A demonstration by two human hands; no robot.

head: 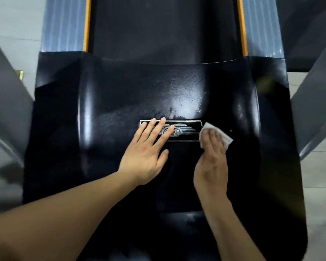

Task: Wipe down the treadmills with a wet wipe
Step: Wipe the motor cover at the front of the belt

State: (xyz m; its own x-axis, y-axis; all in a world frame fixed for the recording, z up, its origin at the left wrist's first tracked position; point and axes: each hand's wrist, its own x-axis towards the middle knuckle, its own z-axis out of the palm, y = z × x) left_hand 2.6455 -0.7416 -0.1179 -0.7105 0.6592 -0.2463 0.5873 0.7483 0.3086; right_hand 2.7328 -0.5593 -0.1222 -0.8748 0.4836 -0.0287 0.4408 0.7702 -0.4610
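While my right hand (212,147) presses the wet wipe (217,135) flat against the black hood (120,95) of the treadmill, just right of the chrome badge (179,130), my left hand (149,147) lies spread and holds nothing, its fingers (163,125) straight across the badge's left end. From the head view, the wipe sits under the right fingers with its white corners sticking out on the far side. I judge the main risk is the wipe snagging on the badge's raised ridges and bunching or tearing if I drag it across too hard. Streaks on the hood near the bright glare suggest damp patches, so my bracing left hand could slip or leave fresh prints. The belt (164,29) beyond looks untouched, though I cannot tell.
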